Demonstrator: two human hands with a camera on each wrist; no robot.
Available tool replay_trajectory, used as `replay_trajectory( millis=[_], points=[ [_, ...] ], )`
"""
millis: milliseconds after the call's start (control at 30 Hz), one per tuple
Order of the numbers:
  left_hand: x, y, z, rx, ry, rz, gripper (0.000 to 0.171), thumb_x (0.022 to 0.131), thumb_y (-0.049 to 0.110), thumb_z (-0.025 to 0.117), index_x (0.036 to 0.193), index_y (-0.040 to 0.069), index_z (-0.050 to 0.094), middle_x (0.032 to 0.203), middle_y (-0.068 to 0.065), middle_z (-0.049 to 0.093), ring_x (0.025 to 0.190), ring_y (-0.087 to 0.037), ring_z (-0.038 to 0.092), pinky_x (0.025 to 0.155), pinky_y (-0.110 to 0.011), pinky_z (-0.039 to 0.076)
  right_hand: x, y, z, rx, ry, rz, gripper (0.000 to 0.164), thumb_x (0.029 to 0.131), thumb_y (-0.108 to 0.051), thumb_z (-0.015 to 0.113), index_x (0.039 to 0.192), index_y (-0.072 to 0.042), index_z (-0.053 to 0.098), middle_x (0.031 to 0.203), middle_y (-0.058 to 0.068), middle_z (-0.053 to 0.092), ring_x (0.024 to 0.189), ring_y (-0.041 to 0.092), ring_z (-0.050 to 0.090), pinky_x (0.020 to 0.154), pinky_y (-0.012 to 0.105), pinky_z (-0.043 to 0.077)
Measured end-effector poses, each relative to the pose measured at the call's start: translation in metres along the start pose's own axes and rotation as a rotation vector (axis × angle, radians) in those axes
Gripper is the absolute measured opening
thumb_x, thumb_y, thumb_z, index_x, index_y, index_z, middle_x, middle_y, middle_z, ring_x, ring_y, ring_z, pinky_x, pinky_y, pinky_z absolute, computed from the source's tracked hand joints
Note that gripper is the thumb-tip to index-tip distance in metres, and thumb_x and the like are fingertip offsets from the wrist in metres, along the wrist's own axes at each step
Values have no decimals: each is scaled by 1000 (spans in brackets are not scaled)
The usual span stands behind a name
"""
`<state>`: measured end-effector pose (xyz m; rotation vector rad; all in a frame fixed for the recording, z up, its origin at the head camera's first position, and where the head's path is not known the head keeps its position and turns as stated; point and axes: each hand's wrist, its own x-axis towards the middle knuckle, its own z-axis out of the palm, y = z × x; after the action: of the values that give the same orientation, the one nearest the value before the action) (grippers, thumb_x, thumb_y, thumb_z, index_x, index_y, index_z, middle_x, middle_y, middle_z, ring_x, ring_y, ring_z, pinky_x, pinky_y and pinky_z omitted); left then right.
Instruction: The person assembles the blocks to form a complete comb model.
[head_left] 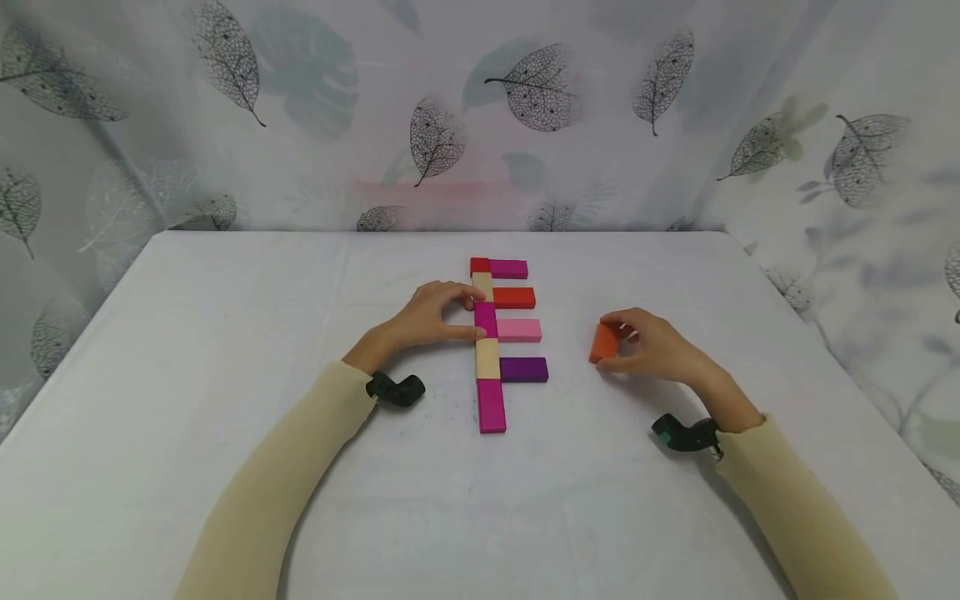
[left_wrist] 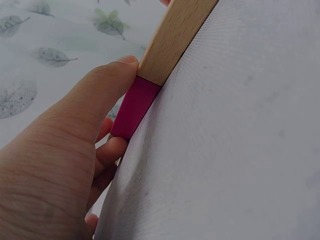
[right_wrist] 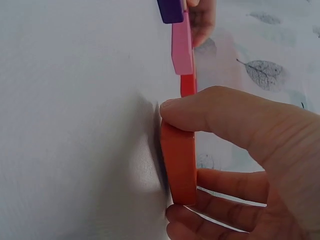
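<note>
In the head view, several coloured wooden blocks form a column with side pieces reaching right. My left hand [head_left: 431,317] pinches the middle magenta block [head_left: 486,320] of that column along its length; the left wrist view shows the thumb at its join with a plain wood block [left_wrist: 175,42] and fingers at its other end. To the right, apart from the column, my right hand [head_left: 652,346] holds an orange block [head_left: 603,343] between thumb and fingers. The right wrist view shows this orange block [right_wrist: 180,162] close to the white cloth, its far side hidden by fingers.
Side pieces, from the back, are a magenta block [head_left: 509,269], a red block [head_left: 513,297], a pink block [head_left: 519,331] and a purple block [head_left: 524,369]. Another magenta block [head_left: 491,407] ends the column nearest me. Leaf-patterned curtain [head_left: 480,150] hangs behind the white table [head_left: 225,333].
</note>
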<state>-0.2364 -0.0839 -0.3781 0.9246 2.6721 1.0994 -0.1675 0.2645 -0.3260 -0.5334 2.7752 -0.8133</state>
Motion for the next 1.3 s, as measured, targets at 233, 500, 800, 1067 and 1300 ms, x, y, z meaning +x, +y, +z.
replay_trajectory(
  millis=[233, 500, 800, 1067, 1300],
  points=[
    [0, 0, 0, 5, 4, 5, 57, 81, 36, 77, 131, 15, 58, 109, -1, 59, 109, -17, 48, 111, -46, 22, 0, -3, 2, -1, -10, 2, 63, 81, -16, 78, 131, 10, 50, 118, 23, 56, 106, 37, 53, 93, 52, 47],
    [0, -1, 0, -4, 14, 19, 57, 81, 36, 78, 130, 14, 58, 107, -1, 59, 109, -17, 48, 110, -45, 23, 0, -6, 3, 0, -23, -11, 62, 81, -16, 77, 131, 9, 50, 119, 22, 55, 107, 37, 52, 95, 53, 46],
    [-1, 0, 0, -13, 13, 18, 57, 81, 36, 78, 130, 14, 58, 107, -1, 59, 109, -17, 48, 111, -46, 22, -2, -13, 3, -3, -26, -22, 63, 80, -18, 79, 131, 8, 52, 119, 20, 56, 107, 35, 52, 94, 52, 47],
    [-1, 0, 0, -10, 10, 12, 57, 81, 36, 78, 130, 15, 58, 107, -1, 59, 109, -17, 48, 111, -45, 23, -5, -20, 3, 4, -20, -56, 62, 80, -17, 79, 131, 7, 52, 120, 20, 56, 108, 34, 53, 94, 52, 47],
    [-1, 0, 0, -11, 6, 5, 57, 81, 36, 77, 131, 15, 58, 108, -1, 59, 109, -18, 48, 110, -45, 23, -7, -26, 3, 7, -18, -89, 61, 80, -18, 80, 130, 5, 53, 119, 18, 58, 107, 33, 53, 91, 52, 49]
  ],
)
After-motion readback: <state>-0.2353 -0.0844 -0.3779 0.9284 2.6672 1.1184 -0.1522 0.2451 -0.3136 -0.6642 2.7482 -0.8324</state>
